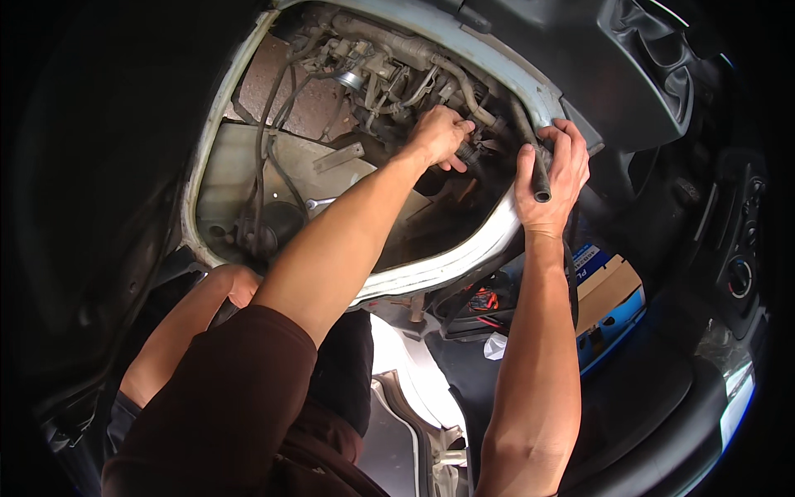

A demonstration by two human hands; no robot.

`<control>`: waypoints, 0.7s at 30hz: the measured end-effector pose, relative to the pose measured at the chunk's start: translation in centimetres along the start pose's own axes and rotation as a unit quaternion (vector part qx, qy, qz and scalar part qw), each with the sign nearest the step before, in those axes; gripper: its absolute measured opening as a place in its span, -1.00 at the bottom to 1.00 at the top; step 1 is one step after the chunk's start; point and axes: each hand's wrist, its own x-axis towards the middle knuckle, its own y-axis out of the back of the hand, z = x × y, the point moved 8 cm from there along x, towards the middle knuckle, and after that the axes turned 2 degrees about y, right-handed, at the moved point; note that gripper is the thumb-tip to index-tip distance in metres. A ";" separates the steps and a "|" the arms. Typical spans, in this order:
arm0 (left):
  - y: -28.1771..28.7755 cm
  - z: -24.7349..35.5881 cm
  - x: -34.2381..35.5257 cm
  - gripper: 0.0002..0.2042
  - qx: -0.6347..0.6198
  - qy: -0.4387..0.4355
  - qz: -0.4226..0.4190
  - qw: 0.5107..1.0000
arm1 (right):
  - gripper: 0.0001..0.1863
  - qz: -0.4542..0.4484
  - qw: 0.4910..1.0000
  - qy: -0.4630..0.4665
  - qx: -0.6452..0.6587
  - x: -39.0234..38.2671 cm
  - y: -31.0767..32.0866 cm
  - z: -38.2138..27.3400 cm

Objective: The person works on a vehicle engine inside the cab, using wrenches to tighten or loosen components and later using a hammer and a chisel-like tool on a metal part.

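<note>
My left hand (440,139) reaches through the opening into the engine bay. Its fingers are bent and closed in among the engine parts (393,79), close to a dark ribbed piece (469,153); what they hold is hidden. At the right of the opening, my right hand (559,178) is closed around a black rubber hose (541,184), with the thumb on one side and the fingers on the other. The hose's open end points toward me, and its other end runs up beside the pale metal rim (489,240).
A spanner (318,203) lies inside the bay, left of my forearm. Loose cables (263,157) hang there. Another person's arm (178,335) comes in from the left. A blue and brown cardboard box (609,290) and a black seat (638,398) are at the right.
</note>
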 end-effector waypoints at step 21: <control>0.7 -0.5 0.0 -0.57 -0.061 0.014 0.026 0.998 | -0.65 -0.003 1.000 0.022 -0.005 -0.2 -0.3 -0.1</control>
